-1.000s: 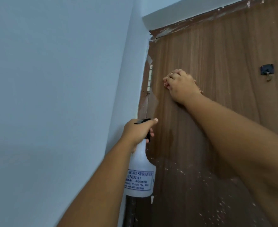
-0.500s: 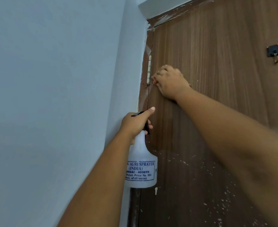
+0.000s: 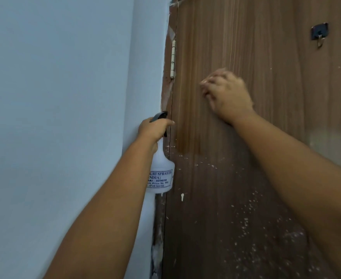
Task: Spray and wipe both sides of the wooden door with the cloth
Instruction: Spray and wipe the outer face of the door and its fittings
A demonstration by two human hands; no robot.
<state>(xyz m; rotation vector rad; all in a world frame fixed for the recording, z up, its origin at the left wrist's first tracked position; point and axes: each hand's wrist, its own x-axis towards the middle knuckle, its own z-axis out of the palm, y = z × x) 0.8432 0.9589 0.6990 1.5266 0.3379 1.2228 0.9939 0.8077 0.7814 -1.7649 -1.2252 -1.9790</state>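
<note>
Fingers (image 3: 213,80) of right hand (image 3: 228,97) curled, pressed against wooden door (image 3: 246,178); blurred, cloth not clearly visible, so can't tell what they grip. Left hand (image 3: 153,128) wraps the neck of white spray bottle (image 3: 160,176), thumb near the black trigger head, bottle upright just beside the door's left edge, by the blue wall (image 3: 55,97). Hinge (image 3: 173,59) up-left of right hand. Black hook (image 3: 319,34) far right. White specks on lower door.
</note>
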